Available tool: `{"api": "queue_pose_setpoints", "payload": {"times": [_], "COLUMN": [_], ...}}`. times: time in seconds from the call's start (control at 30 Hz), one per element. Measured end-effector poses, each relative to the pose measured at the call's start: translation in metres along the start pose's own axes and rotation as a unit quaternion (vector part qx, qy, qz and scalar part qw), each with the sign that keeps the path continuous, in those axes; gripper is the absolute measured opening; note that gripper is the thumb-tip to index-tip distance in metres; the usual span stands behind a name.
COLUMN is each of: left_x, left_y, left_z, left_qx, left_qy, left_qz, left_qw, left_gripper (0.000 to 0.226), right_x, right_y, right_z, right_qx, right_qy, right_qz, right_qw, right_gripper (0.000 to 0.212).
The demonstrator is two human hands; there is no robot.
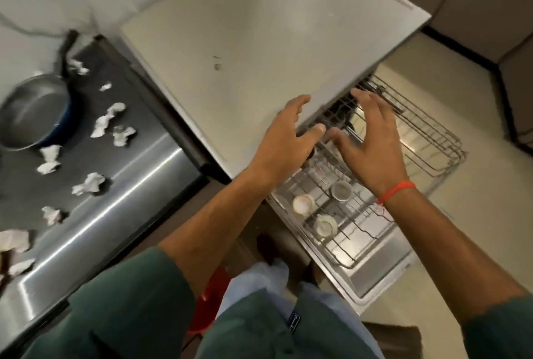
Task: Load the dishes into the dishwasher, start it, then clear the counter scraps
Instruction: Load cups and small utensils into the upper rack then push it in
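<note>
Open hands (331, 139) over dishwasher rack (427, 139).

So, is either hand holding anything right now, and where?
Nothing is held. The left hand and right hand hover open, fingers spread, over the upper rack of the dishwasher.

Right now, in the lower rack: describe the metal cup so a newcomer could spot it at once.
Start at the open dishwasher on the right and find its pulled-out lower rack, just below the right hand. Three small round items sit there in a cluster. The metal cup is the one nearest the red wrist band: grey and shiny, while the two beside it are white.
</note>
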State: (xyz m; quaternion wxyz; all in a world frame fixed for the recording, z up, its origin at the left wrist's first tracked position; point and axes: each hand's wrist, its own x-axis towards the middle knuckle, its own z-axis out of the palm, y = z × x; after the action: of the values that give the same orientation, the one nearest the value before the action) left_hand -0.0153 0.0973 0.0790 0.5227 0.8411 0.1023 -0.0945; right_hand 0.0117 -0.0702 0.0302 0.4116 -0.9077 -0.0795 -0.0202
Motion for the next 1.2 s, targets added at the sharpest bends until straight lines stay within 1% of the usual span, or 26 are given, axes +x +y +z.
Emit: {"api": "queue_pose_setpoints", "payload": {"times": [0.13, 0.33, 0.47, 0.53, 0.6, 0.67, 0.77, 0.87, 0.97, 1.13, 1.2], "left_x": [-0.021, -0.053, -0.071, -0.075, -0.086, -0.088, -0.109, -0.128, -0.146, -0.176, -0.187], "left_y": [-0.003, -0.036, -0.064, -0.072, -0.092, -0.091, -0.105, -0.114, -0.119, -0.107, -0.100], "left_z": [-0.063, -0.139, -0.179, -0.199, -0.225, -0.231, -0.255, -0.267, -0.263, -0.237, -0.219], "left_qx": [-0.020, -0.077, -0.106, -0.103, -0.100, -0.089, -0.108, -0.125, -0.132, -0.140, -0.134], "left_qy": [0.074, 0.139, 0.167, 0.182, 0.217, 0.222, 0.277, 0.314, 0.352, 0.403, 0.412], "left_qz": [-0.011, -0.026, -0.039, -0.041, -0.049, -0.048, -0.051, -0.055, -0.067, -0.079, -0.091], "left_qw": [0.997, 0.987, 0.979, 0.977, 0.970, 0.970, 0.953, 0.939, 0.924, 0.901, 0.897], "left_gripper": [0.057, 0.057, 0.059, 0.060, 0.060, 0.060, 0.058, 0.058, 0.058, 0.058, 0.060], "right_x": [0.009, 0.001, -0.006, -0.005, -0.007, -0.005, -0.010, -0.010, -0.016, -0.029, -0.035], "right_y": [-0.054, -0.121, -0.164, -0.182, -0.206, -0.213, -0.240, -0.263, -0.272, -0.268, -0.259], "right_z": [0.015, 0.059, 0.095, 0.109, 0.138, 0.140, 0.163, 0.173, 0.176, 0.162, 0.152], "right_qx": [0.027, 0.030, 0.037, 0.034, 0.031, 0.025, 0.019, 0.014, 0.016, 0.025, 0.028], "right_qy": [-0.046, -0.087, -0.114, -0.114, -0.132, -0.126, -0.163, -0.181, -0.202, -0.239, -0.252], "right_qz": [-0.060, -0.121, -0.134, -0.148, -0.172, -0.174, -0.220, -0.260, -0.287, -0.314, -0.321], "right_qw": [0.997, 0.988, 0.984, 0.982, 0.976, 0.976, 0.962, 0.948, 0.936, 0.918, 0.912], "right_gripper": [0.065, 0.060, 0.061, 0.061, 0.060, 0.060, 0.061, 0.061, 0.061, 0.061, 0.061]}}
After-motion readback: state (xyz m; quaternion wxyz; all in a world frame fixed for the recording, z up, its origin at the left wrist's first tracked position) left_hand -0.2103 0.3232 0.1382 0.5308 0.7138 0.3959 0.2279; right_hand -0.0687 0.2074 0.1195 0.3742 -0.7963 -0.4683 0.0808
